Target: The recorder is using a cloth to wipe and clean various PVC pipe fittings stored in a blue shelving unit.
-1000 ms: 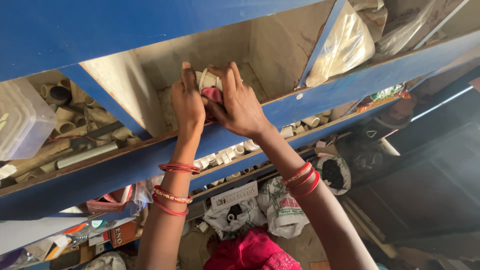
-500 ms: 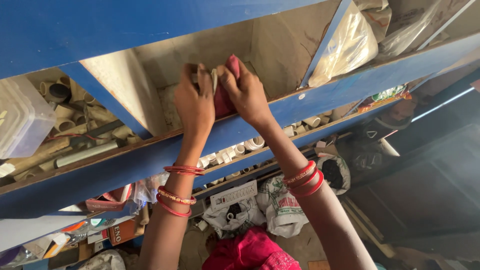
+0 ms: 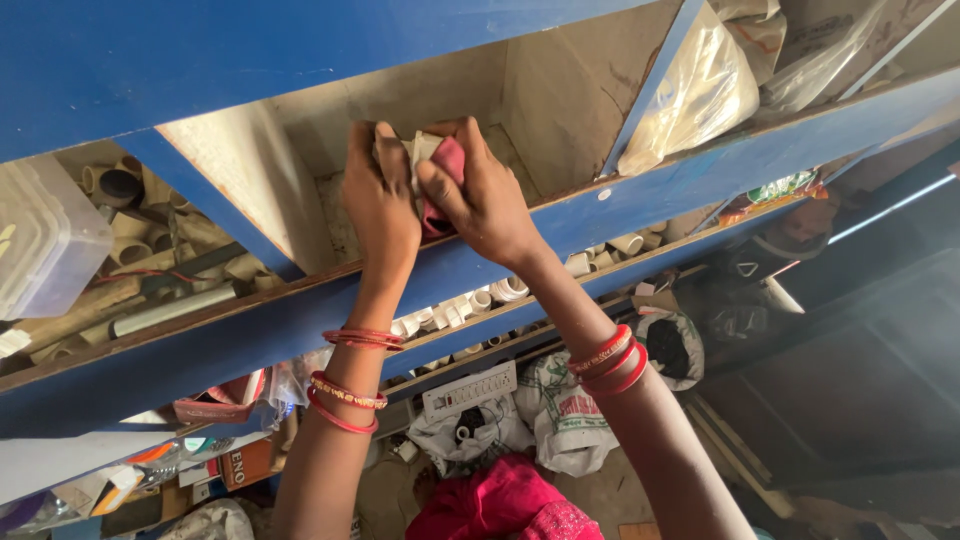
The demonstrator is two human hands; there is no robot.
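Note:
Both hands are raised in front of an empty compartment (image 3: 440, 90) of a blue shelf unit (image 3: 250, 330). My left hand (image 3: 378, 200) and my right hand (image 3: 480, 195) are pressed together around a small crumpled cloth (image 3: 440, 170), dark red with a pale part. The cloth is bunched between the fingers, mostly hidden by them. Red bangles sit on both wrists. The hands hover at the compartment's front edge, just above the blue shelf rail.
The compartment to the left holds pale pipe fittings (image 3: 150, 250) and a clear plastic box (image 3: 45, 235). To the right, plastic bags (image 3: 690, 90) fill another compartment. A lower shelf carries white fittings (image 3: 470, 300). Sacks and bags (image 3: 560, 410) lie on the floor below.
Both hands, still holding the cloth, have drawn slightly out and down from deeper in the compartment toward its front edge, and the cloth is more bunched between them.

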